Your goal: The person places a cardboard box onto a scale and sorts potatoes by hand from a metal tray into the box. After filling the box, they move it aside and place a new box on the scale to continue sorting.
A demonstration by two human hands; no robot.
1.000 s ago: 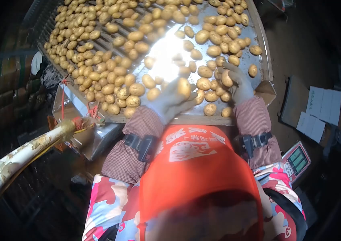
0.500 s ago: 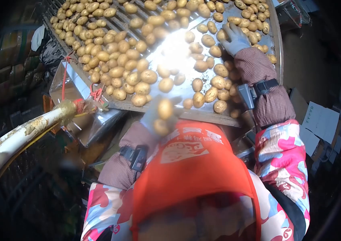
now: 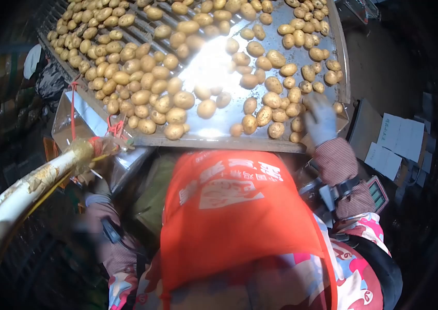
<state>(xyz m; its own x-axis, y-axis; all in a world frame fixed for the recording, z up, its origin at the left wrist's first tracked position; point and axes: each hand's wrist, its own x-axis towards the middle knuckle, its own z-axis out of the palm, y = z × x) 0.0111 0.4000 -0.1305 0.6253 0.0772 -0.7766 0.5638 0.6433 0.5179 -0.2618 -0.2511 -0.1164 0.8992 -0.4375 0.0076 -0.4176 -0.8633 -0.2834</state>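
Note:
My right hand [image 3: 321,118], in a pale glove, lies at the right front corner of a metal sorting table [image 3: 214,124], its fingers stretched out against a cluster of potatoes [image 3: 294,110]. Down at the left, beside a peeling white pole [image 3: 33,191], my left hand [image 3: 97,192] is low and in shadow. Motion blur and dimness hide its fingers, and no potato shows in it. A large heap of potatoes [image 3: 146,81] covers the left side of the table.
Wooden edging [image 3: 219,143] runs along the table's front. An open carton [image 3: 66,116] hangs at its left corner with red ties. Cartons with white flaps [image 3: 402,135] and a device with a display [image 3: 377,195] stand at right. Glare whitens mid-table.
My left hand, which held two potatoes in front of the apron, has dropped down to the left. My right hand has drawn back toward the front corner, and potatoes there have shifted nearer.

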